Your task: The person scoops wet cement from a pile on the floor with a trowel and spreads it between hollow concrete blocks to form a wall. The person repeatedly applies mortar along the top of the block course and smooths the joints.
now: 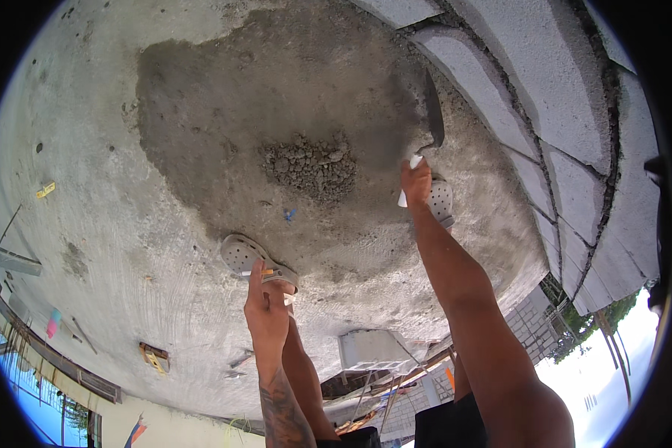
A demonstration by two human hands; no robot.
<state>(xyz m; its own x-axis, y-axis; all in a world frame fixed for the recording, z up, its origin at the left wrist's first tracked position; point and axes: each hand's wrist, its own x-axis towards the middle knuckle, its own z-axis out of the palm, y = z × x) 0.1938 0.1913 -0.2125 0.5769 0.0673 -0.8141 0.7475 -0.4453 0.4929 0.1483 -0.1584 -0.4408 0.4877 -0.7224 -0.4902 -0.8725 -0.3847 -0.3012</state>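
My right hand (417, 183) grips the white handle of a trowel (434, 112). The trowel's dark blade points away from me, on or just above the damp grey floor beside the block wall. Low in front of me, my left hand (266, 317) has a cigarette (260, 272) pinched between its fingers. A crumbly heap of mortar (313, 168) lies between and beyond my hands, within a wide dark wet patch (216, 112). Under each hand shows one of my pale clogs, the left clog (240, 252) and the right clog (441, 200).
A wall of grey blocks (515, 82) curves along the right side. A blue scrap (289, 214) lies near the heap. On the concrete floor at left are a small yellow object (46, 190) and a wood-and-yellow piece (155, 357). A pale bin-like container (373, 351) stands behind my legs.
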